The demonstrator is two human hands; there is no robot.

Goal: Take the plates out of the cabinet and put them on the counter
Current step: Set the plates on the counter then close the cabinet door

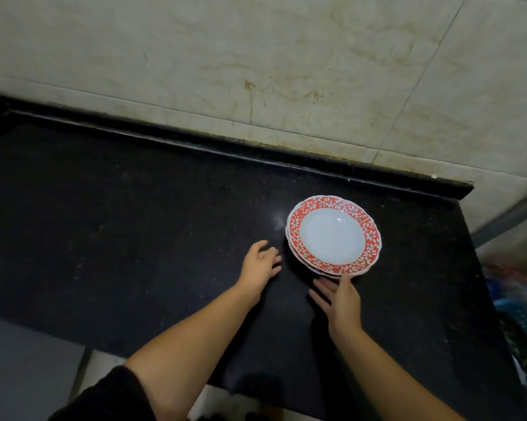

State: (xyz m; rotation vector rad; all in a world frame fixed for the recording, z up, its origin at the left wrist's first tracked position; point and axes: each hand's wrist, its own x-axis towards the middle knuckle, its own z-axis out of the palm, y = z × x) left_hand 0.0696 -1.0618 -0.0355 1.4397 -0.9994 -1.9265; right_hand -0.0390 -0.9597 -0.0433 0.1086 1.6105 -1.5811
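Resting plates [333,235] on counter [134,223], hands [341,296] open

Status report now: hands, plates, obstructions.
Left hand open, off the plates. Right hand open, fingertips at the near rim of the plate stack. Stack resting on black counter. Nothing in the way.

Black speckled stone desk [134,223] fills the view — glossy, with a raised dark lip along the back where it meets the tiled wall [286,56]. Sitting directly on it, toward the right end, a small stack of plates [333,235] — red flowered rims, white centres, edges slightly offset. The surface around the stack shows bare stone.
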